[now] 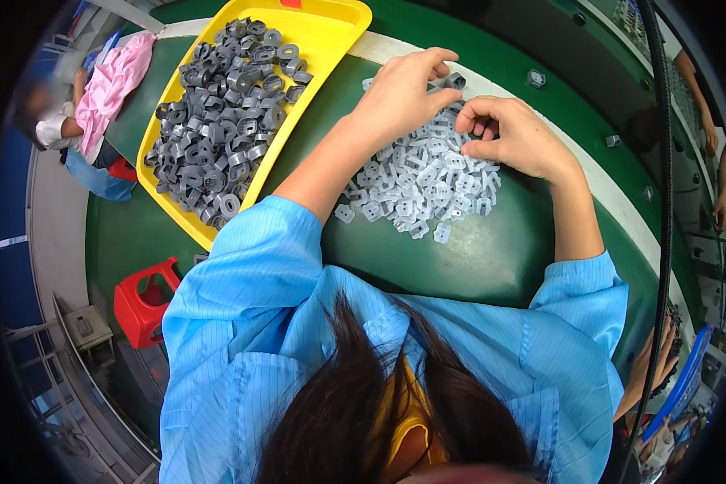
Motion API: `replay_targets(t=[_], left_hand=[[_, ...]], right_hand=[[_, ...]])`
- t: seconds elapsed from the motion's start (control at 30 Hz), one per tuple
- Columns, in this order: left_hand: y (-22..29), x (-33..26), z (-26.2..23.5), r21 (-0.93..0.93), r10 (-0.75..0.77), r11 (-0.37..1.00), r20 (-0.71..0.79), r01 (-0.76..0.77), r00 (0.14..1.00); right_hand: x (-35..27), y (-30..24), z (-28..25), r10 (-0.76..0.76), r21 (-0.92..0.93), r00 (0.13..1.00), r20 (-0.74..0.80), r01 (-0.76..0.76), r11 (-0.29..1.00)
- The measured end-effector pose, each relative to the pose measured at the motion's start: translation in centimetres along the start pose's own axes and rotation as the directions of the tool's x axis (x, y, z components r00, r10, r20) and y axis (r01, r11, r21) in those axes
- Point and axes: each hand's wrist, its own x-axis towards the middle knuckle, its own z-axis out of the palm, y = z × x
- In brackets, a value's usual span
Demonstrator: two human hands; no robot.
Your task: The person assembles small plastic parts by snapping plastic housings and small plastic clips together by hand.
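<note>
Dark hair [395, 419] and blue sleeves [258, 266] fill the near part of the view, and both arms reach out to a pile of small white pieces [419, 181] on the green table [476, 258]. At the far edge of the pile, the left hand [399, 93] pinches what looks like a small grey piece [455, 80] in its fingertips, and the right hand [512, 137] is curled, pinching at the white pieces. Far left sits a yellow tray [331, 32] full of grey pieces [222, 121], and near left stands a red stool [141, 302].
</note>
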Motion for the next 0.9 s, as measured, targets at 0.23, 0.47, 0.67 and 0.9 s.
replay_targets(t=[0.23, 0.47, 0.67, 0.9], left_hand=[[-0.4, 1.2, -0.2, -0.066, -0.074, 0.996, -0.184, 0.063, 0.980], [0.1, -0.9, -1.9, -0.573, -0.304, 0.785, -0.028, 0.234, 0.952], [0.8, -1.7, -1.2, -0.296, -0.119, 0.951, -0.084, 0.090, 0.989], [1.4, -1.7, -0.7, -0.222, -0.065, 0.975, -0.222, 0.015, 0.973]], right_hand=[[0.3, -0.1, 0.8, 0.002, 0.009, 0.985, -0.170, -0.001, 1.000], [0.8, 0.5, -0.7, 0.193, 0.407, 0.958, -0.214, -0.092, 0.909], [3.6, -1.2, 1.2, 0.061, 0.347, 0.860, -0.507, 0.138, 0.928], [3.6, -1.7, 2.4, -0.154, -0.073, 0.772, -0.616, 0.139, 0.988]])
